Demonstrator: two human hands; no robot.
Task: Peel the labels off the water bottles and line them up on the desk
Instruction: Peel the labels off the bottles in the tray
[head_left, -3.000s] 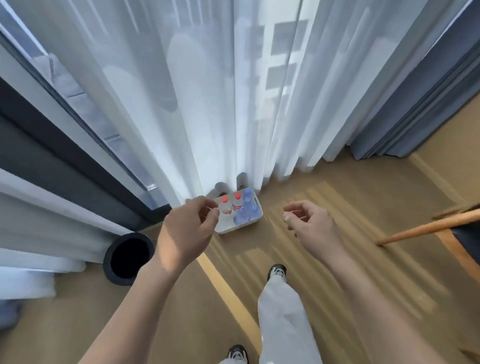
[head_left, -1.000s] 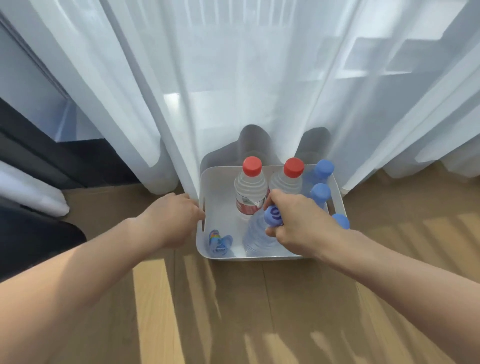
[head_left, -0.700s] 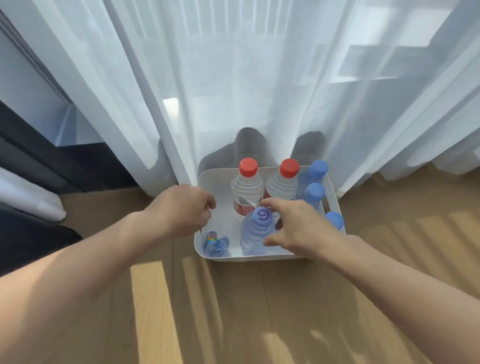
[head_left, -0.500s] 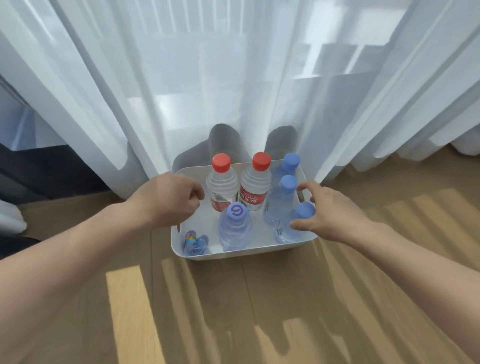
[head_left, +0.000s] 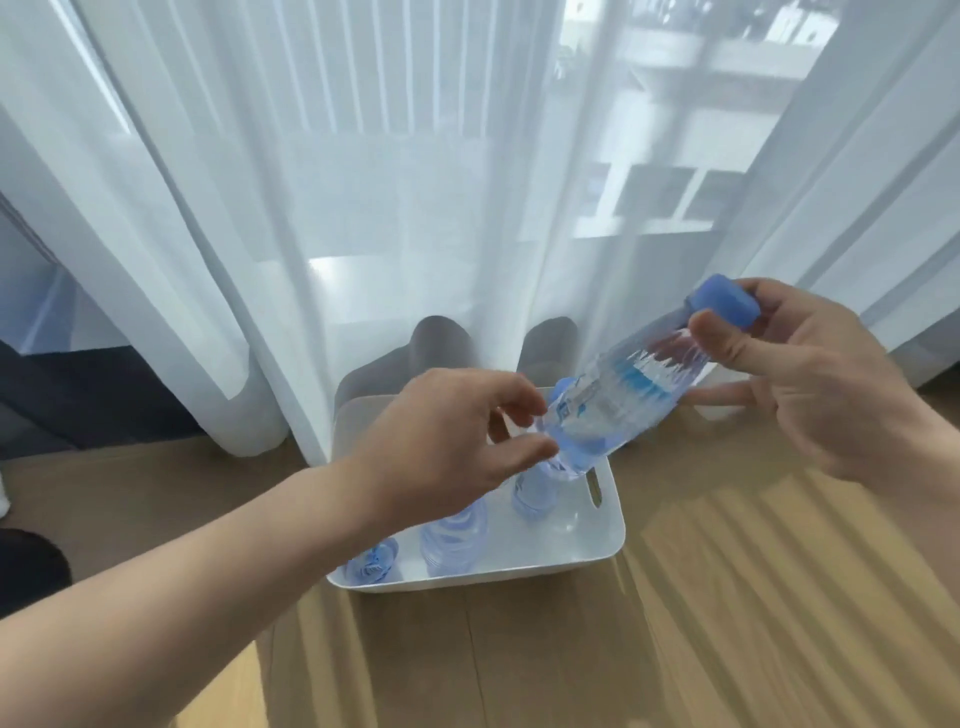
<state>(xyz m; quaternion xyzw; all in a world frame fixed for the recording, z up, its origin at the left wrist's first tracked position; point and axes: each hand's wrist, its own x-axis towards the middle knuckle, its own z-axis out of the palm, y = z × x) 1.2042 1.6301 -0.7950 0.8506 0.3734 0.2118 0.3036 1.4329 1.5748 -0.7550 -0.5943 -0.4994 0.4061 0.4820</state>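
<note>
My right hand (head_left: 810, 384) holds a clear water bottle (head_left: 628, 395) with a blue cap and a blue label, tilted in the air above the white bin (head_left: 582, 556). The grip is near the cap end. My left hand (head_left: 447, 441) reaches to the bottle's lower end, thumb and fingers apart around it; contact is unclear. Below, in the bin on the floor, stand more clear bottles (head_left: 452, 540). A crumpled blue label (head_left: 371, 561) lies in the bin's front left corner. My left arm hides the bin's back part.
The bin sits on a wooden floor (head_left: 727, 597) against sheer white curtains (head_left: 415, 208) that hang to the floor in front of a window. A dark object (head_left: 31, 571) is at the left edge.
My right hand has taken a blue-capped bottle from the bin's right side and lifted it, tilted, above the bin. My left hand left the bin's rim and came up to the bottle's base.
</note>
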